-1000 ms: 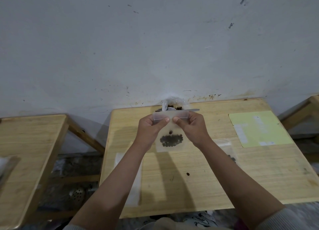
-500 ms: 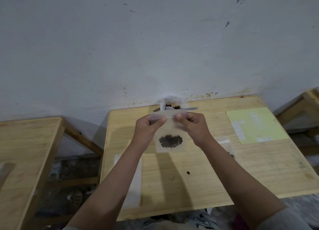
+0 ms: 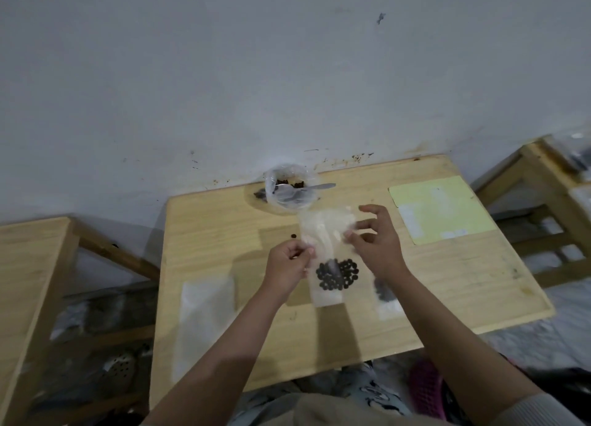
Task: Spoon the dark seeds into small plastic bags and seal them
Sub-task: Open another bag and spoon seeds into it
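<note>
1. The small plastic bag [image 3: 326, 259] lies over the middle of the wooden table [image 3: 224, 233], its length running from near the person toward the wall.
2. The dark seeds [image 3: 336, 274] sit in a cluster in the bag's lower half, between the two wrists; the bag's upper half looks blurred and see-through.
3. The left hand [image 3: 287, 265] is curled at the bag's left edge — thumb and forefinger pinch the plastic there, just above and left of the seed cluster.
4. The right hand [image 3: 375, 243] is at the bag's upper right side. Its lower fingers [image 3: 351, 235] touch or nip the plastic, though blur hides whether they truly grip it; its upper fingers are spread loose above the bag.
5. One stray seed [image 3: 292, 235] lies on the table just left of the bag's upper part.
6. Beyond the bag's top, near the wall, stands a clear container [image 3: 289, 192] with more seeds and a metal spoon [image 3: 303, 190] resting across it.
7. A yellow sheet [image 3: 441, 211] lies to the right, well apart from the bag — and another bag with seeds [image 3: 385, 294] lies by the right wrist.
</note>
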`<state>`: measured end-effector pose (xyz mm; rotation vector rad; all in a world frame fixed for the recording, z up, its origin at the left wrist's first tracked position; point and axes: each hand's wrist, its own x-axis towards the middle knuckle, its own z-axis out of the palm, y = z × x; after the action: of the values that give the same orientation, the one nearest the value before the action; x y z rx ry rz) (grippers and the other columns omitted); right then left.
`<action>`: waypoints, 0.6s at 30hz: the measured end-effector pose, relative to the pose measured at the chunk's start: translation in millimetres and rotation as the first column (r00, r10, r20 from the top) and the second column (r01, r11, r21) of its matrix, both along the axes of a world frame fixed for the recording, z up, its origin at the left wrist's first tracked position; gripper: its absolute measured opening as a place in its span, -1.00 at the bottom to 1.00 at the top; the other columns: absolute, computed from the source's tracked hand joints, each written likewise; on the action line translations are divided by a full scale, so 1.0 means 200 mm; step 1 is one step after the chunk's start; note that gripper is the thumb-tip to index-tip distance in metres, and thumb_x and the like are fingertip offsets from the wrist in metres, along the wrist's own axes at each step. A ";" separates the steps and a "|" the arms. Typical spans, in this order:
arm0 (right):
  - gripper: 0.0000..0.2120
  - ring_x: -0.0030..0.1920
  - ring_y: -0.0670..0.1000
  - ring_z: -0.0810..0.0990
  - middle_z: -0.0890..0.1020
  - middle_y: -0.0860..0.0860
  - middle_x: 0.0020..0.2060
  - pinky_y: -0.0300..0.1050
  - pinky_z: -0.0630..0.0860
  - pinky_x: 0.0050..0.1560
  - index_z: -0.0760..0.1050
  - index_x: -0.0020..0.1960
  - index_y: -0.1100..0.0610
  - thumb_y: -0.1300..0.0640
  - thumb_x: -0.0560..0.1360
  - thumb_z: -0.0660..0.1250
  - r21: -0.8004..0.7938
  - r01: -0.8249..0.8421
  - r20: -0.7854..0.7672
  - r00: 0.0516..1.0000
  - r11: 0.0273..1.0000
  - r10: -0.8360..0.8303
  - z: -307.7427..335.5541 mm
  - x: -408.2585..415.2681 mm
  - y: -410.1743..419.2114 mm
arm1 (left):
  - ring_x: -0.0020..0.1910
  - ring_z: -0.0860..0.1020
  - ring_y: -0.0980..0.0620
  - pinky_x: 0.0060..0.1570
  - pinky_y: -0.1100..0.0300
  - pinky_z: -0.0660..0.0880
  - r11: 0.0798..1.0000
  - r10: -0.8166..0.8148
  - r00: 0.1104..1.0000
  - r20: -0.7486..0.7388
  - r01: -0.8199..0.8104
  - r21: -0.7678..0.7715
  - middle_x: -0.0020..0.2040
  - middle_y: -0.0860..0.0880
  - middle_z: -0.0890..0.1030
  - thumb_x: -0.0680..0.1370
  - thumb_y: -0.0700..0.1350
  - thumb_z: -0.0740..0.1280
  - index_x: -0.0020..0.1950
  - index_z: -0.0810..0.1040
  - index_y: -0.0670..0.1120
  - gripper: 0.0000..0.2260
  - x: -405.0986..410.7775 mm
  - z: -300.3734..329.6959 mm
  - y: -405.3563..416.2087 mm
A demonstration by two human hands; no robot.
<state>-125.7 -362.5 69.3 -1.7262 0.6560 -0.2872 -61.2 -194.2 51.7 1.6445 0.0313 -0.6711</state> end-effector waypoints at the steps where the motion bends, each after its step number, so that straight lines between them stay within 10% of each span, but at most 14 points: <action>1: -0.61 -0.26 0.02 0.62 0.58 -0.01 -0.12 -0.11 0.56 -0.22 0.40 0.13 -0.07 0.25 0.43 0.43 -0.064 -0.011 -0.044 0.999 0.998 0.008 -0.03 -0.04 -0.03 | -0.28 0.55 0.03 -0.28 0.17 0.52 1.000 0.012 1.000 -0.020 -0.012 0.017 -0.20 -0.07 0.62 0.53 -0.23 0.36 -0.19 0.56 -0.07 -0.88 -0.03 -0.03 -0.04; 7: -0.69 -0.23 -0.03 0.58 0.58 0.03 -0.04 -0.39 0.41 -0.27 0.53 0.16 0.09 0.21 0.44 0.44 -0.236 -0.061 -0.248 0.969 0.970 0.000 -0.18 -0.24 -0.28 | -0.17 0.57 0.06 -0.19 0.15 0.57 0.971 -0.092 0.993 0.077 0.073 0.227 -0.03 0.01 0.49 0.45 -0.21 0.46 0.33 0.29 0.09 -0.44 -0.27 -0.15 -0.29; 10: -0.64 -0.08 0.06 0.60 0.54 0.08 0.03 -0.29 0.42 -0.11 0.51 0.24 0.15 0.25 0.45 0.39 -0.309 -0.164 -0.350 0.935 0.937 0.048 -0.25 -0.29 -0.39 | -0.12 0.57 0.03 -0.28 0.42 0.46 0.926 -0.258 0.949 0.182 0.189 0.326 0.16 -0.04 0.43 0.45 -0.25 0.42 0.37 0.34 0.03 -0.45 -0.38 -0.21 -0.38; 18: -0.46 0.08 0.09 0.51 0.46 0.13 0.13 -0.19 0.39 0.08 0.40 0.36 0.18 0.11 0.43 0.44 -0.322 -0.379 -0.489 0.851 0.868 0.191 -0.33 -0.30 -0.52 | 0.20 0.44 -0.04 0.05 0.36 0.34 0.755 -0.497 0.850 0.171 0.328 0.568 0.39 -0.06 0.18 0.49 -0.14 0.40 0.46 0.30 -0.09 -0.44 -0.45 -0.30 -0.50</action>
<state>-185.8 -467.0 2.9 -2.3012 0.6742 0.2161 -151.1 -294.3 -8.7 2.3129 -0.4412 -0.7721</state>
